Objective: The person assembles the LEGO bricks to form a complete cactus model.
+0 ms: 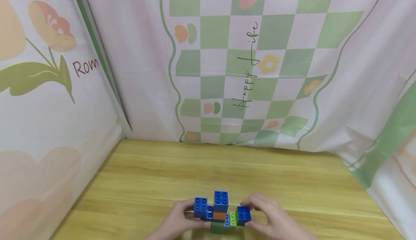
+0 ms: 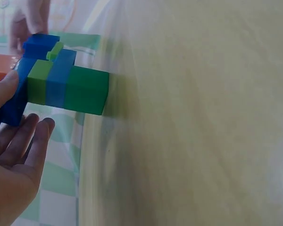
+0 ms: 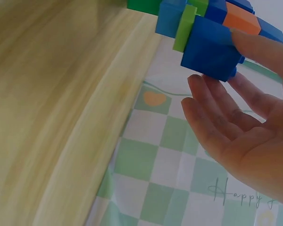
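Observation:
A figure of toy building bricks (image 1: 219, 216) stands upright between the two hands, low in the head view. Its dark green brick (image 2: 87, 89) is at the bottom, with light blue, lime and dark blue pieces above. An orange brick (image 3: 242, 20) sits under the tall blue top brick (image 1: 221, 201). My left hand (image 1: 180, 218) holds the blue side of the figure between thumb and fingers. On the other side, my right hand (image 1: 269, 214) pinches a dark blue brick (image 3: 211, 49) beside a lime piece (image 3: 184, 29). Whether the green base touches the table cannot be told.
The wood-grain table (image 1: 195, 167) spreads beneath and beyond the hands. A checked green and white curtain (image 1: 240, 70) hangs along its far edge. At the left rises a flower-printed panel (image 1: 48, 124), and more cloth (image 1: 383, 149) hangs at the right.

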{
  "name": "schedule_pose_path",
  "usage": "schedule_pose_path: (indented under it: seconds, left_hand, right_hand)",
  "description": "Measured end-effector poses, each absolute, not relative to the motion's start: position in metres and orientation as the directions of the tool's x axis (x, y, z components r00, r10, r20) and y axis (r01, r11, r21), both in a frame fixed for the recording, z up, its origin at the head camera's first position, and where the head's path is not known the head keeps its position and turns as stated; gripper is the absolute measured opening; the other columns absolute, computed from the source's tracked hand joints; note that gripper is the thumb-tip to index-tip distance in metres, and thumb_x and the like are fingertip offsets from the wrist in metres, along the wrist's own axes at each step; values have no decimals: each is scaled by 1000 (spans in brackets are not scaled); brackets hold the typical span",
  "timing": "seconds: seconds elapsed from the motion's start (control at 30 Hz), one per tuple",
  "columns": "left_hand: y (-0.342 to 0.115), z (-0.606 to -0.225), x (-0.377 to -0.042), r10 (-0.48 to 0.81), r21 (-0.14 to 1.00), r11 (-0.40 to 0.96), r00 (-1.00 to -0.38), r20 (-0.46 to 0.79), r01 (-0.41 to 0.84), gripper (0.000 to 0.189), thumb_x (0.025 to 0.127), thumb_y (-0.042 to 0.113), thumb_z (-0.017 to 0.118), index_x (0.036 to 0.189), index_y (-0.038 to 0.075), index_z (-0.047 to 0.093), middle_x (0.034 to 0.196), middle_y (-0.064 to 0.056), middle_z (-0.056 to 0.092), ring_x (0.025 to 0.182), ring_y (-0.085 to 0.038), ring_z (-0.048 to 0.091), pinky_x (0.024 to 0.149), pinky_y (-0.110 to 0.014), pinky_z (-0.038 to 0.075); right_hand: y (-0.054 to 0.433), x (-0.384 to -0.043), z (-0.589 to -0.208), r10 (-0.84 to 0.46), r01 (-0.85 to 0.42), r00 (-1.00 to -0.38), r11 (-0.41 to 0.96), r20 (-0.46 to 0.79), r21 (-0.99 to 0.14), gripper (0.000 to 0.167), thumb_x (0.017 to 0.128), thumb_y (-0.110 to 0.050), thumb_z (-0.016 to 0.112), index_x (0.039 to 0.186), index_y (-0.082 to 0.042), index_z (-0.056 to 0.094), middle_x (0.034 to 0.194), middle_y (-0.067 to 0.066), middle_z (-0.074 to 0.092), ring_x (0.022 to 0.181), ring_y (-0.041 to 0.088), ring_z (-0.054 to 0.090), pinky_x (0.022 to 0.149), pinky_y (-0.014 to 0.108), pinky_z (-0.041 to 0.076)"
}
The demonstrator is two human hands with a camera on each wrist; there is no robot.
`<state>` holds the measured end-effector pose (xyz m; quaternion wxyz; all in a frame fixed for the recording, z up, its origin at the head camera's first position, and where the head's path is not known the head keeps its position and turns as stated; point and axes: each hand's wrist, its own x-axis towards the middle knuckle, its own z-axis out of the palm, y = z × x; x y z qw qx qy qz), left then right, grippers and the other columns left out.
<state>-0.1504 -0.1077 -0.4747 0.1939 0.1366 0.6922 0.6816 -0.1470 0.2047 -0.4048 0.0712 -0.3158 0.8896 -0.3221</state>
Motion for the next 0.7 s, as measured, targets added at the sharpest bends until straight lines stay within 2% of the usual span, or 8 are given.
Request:
schedule_pose_path:
  seconds: [0.37,0.57,0.7]
  left_hand:
    - [-117,-470,-150,452,999,35,-892,14,33,42,80,15,81,117,1,65,113,-18,70,99,-12,71,91,-23,58]
    - [-116,-468,-153,448,996,55,-893,43,75,42,82,16,80,117,2,63,113,-18,68,98,-8,69,92,-23,58]
    - [-114,-468,-156,431,991,83,-901,57,103,42,82,14,79,118,2,61,114,-17,68,99,-7,68,92,-22,57]
  right_hand:
    - [211,-149,-414,-605,-508,-791,561,96,-654,36,90,-42,69,121,-27,60,117,-5,66,105,-1,61,84,26,59]
    - [212,-152,-419,-626,-585,-749,467,220,-664,32,91,-28,71,119,-17,61,112,1,70,102,-1,63,80,26,60]
    - [213,-155,-419,-608,-530,-773,462,182,-711,32,91,-29,71,118,-15,62,111,2,71,101,-2,64,82,23,60]
